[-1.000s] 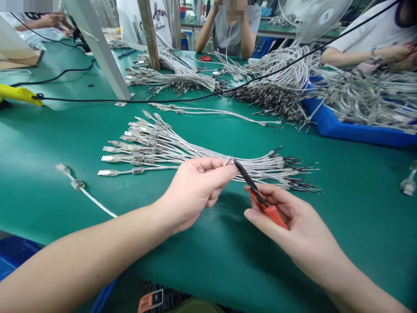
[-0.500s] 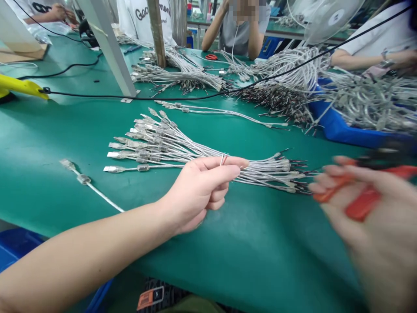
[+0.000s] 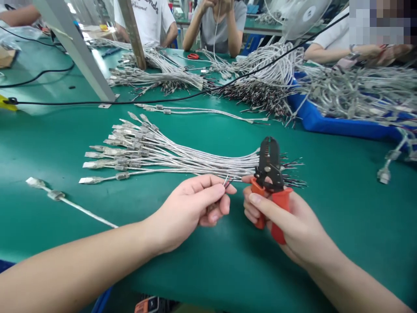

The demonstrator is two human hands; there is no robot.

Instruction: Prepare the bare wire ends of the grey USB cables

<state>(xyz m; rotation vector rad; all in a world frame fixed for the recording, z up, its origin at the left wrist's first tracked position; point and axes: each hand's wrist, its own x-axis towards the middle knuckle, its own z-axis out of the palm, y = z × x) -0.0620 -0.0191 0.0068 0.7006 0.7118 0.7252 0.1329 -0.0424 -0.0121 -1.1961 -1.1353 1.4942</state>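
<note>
Green tabletop (image 3: pixel 208 252) runs toward a white shirt (image 3: pixel 150 27) with partly cut-off lettering (image 3: pixel 145 6). Above the tabletop, the right hand (image 3: pixel 300 226) grips red-handled strippers (image 3: pixel 269 167), long axis pointing away; the left hand (image 3: pixel 195 200) pinches thin wires (image 3: pixel 227 181), tips slanting rightward.

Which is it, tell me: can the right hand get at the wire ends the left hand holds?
Probably yes: the right hand holds the stripper close beside the wire ends, which poke free of the left hand.
</note>
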